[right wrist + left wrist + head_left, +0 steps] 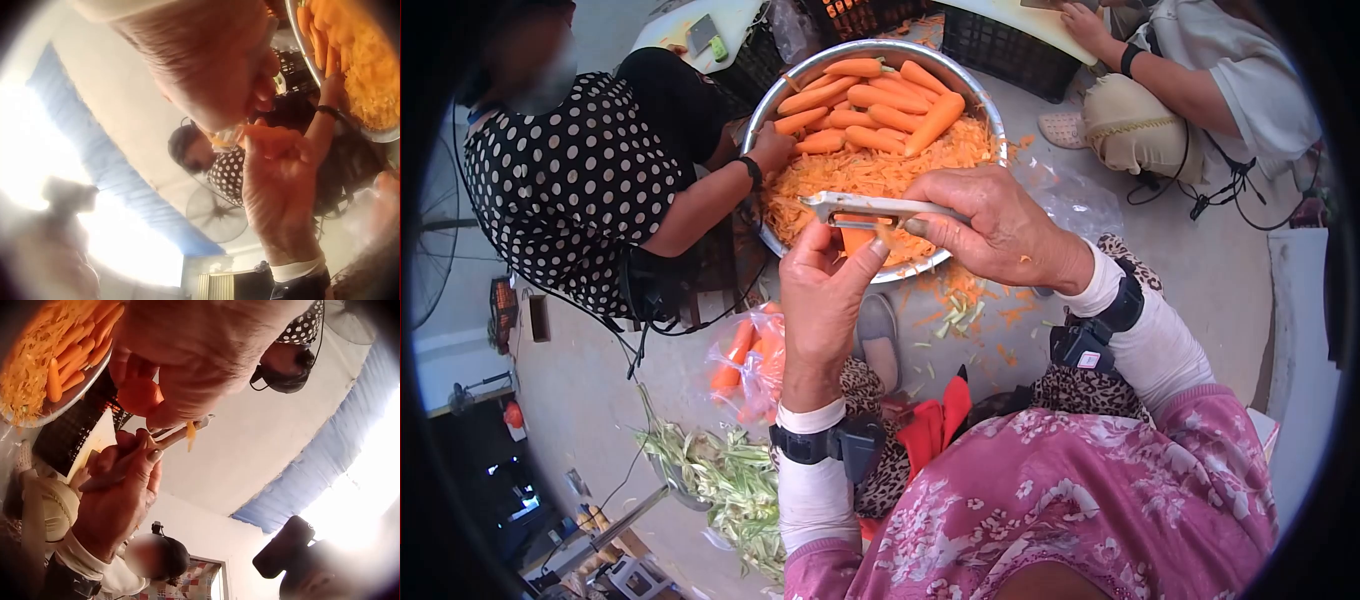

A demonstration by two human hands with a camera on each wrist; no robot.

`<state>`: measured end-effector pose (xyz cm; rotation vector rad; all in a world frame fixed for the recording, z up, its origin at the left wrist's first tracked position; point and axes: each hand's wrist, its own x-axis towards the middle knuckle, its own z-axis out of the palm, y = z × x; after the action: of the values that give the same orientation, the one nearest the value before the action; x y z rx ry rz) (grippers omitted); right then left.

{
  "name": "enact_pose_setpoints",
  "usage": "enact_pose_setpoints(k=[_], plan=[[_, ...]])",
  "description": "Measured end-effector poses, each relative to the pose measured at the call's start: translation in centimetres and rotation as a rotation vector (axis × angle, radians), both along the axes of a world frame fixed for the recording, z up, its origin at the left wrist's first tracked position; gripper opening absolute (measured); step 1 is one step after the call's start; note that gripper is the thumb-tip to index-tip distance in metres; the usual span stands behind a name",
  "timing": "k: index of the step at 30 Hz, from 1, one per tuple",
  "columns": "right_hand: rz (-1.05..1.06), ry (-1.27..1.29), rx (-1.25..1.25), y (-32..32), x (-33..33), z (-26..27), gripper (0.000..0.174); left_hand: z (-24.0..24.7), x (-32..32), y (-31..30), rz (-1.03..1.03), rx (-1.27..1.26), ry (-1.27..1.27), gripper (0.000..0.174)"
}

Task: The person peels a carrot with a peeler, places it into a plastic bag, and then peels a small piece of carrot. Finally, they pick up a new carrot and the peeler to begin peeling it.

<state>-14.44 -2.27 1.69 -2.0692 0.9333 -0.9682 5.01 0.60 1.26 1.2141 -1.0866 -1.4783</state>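
My left hand (822, 310) grips a carrot (139, 395), mostly hidden behind the fingers in the head view. A metal peeler (920, 207) is in my right hand (1005, 228), its handle held between thumb and fingers. The peeler's blade end lies across the carrot, close to the left thumb. A thin strip of orange peel (190, 436) hangs at the blade in the left wrist view. Both hands are over the near side of a large metal basin (1003, 150). Whole peeled carrots (880, 105) are heaped at its far side, on top of orange peelings (820, 195).
A person in a polka-dot top (580, 170) reaches into the basin from the left. Another person (1190, 80) sits at far right by a white board (1010, 25). A plastic bag of carrots (745, 365) and a heap of green-white leafy scraps (735, 490) lie on the floor.
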Motion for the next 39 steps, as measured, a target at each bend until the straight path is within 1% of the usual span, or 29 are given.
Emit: enact_pose_setpoints(k=[1,3,7,9,10,11,12,13,14,16,17,19,20,21,22,23,24,25,26,27,28,29,31,32,34,35,37,38,39], plan=[[-0.001,0.0,0.001,0.0,0.0,0.0,0.016,0.2,0.1,0.0,-0.001,0.001,0.0,0.026],[-0.052,0.023,-0.036,-0.1,0.0,-0.2,0.016,0.6,0.3,-0.1,-0.07,0.01,-0.154,0.025],[-0.115,0.085,-0.01,-1.3,-1.0,-1.0,0.015,0.6,1.0,-0.4,-0.133,0.02,-0.173,0.027],[-0.25,0.276,0.095,-2.0,-1.9,-2.8,0.015,1.4,1.1,0.1,-0.204,-0.185,-0.048,0.032],[-0.267,0.273,0.099,-1.7,-1.9,-2.7,0.015,1.6,1.2,0.1,-0.222,-0.183,-0.048,0.032],[-0.26,0.236,0.126,-1.7,-2.0,-2.2,0.013,1.6,1.1,0.1,-0.199,-0.166,-0.071,0.034],[-0.238,0.203,0.149,-1.9,-2.1,-1.8,0.017,1.5,1.0,0.3,-0.159,-0.152,-0.091,0.036],[-0.215,0.134,0.211,-1.7,-1.9,-1.4,0.018,1.5,0.9,0.4,-0.141,-0.151,-0.085,0.036],[-0.21,0.136,0.213,-1.4,-1.7,-1.0,0.018,1.5,0.9,0.4,-0.139,-0.125,-0.081,0.037],[-0.056,-0.098,0.342,-0.7,-1.3,0.3,0.017,1.5,0.9,0.5,-0.142,-0.099,-0.081,0.037],[-0.055,-0.101,0.341,-0.5,-1.2,0.8,0.017,1.6,1.0,0.6,-0.139,-0.056,-0.091,0.036],[0.076,-0.079,0.342,-0.2,-1.1,1.2,0.017,1.5,1.1,0.7,-0.136,-0.012,-0.104,0.036],[0.075,-0.081,0.342,-0.2,-1.1,1.1,0.017,1.3,1.2,0.7,-0.141,0.013,-0.048,0.038],[0.055,-0.002,0.262,-0.2,-1.0,0.8,0.017,1.1,1.4,0.7,-0.146,0.038,0.01,0.04],[0.034,0.077,0.183,-0.2,-1.0,0.4,0.016,0.9,1.5,0.7,-0.147,0.039,0.01,0.04],[0.034,0.077,0.183,-0.5,-1.0,-0.4,0.016,0.8,1.7,0.7,-0.154,0.025,0.09,0.042],[-0.099,0.191,0.088,-0.9,-1.0,-1.5,0.016,0.7,1.7,0.8,-0.16,0.009,0.169,0.044],[-0.236,0.301,-0.012,-1.2,-1.0,-1.7,0.016,0.7,1.6,0.9,-0.164,0.003,0.167,0.044],[-0.253,0.294,-0.018,-1.2,-1.1,-1.6,0.016,0.8,1.7,0.9,-0.199,0.02,0.357,0.047],[-0.276,0.225,0.032,-1.1,-1.1,-1.5,0.016,0.8,1.7,0.9,-0.233,0.045,0.551,0.05],[-0.282,0.164,0.08,-1.1,-1.2,-1.1,0.016,0.8,1.6,0.7,-0.233,0.042,0.554,0.05],[-0.269,0.17,0.076,-1.1,-1.3,-0.7,0.016,0.8,1.5,0.4,-0.198,0.067,0.554,0.052],[-0.226,0.054,0.251,-0.7,-1.1,-0.1,0.016,0.8,1.4,0.1,-0.162,0.117,0.553,0.056],[-0.227,0.048,0.255,-0.5,-1.0,0.0,0.016,0.6,1.4,0.1,-0.163,0.121,0.547,0.056],[-0.118,-0.067,0.241,-0.3,-0.8,0.1,0.016,0.0,1.3,0.1,-0.154,0.104,0.507,0.055],[-0.121,-0.067,0.245,-0.2,-0.7,0.2,0.016,0.0,1.3,0.1,-0.156,0.108,0.507,0.055],[-0.072,-0.078,0.243,-0.1,-0.7,0.5,0.016,0.3,1.2,0.0,-0.179,0.086,0.375,0.054],[-0.072,-0.077,0.243,-0.1,-0.9,0.8,0.016,0.4,1.1,-0.2,-0.179,0.085,0.376,0.054],[-0.035,-0.008,0.26,-0.1,-1.1,1.0,0.016,0.4,0.9,-0.3,-0.168,0.095,0.361,0.053]])
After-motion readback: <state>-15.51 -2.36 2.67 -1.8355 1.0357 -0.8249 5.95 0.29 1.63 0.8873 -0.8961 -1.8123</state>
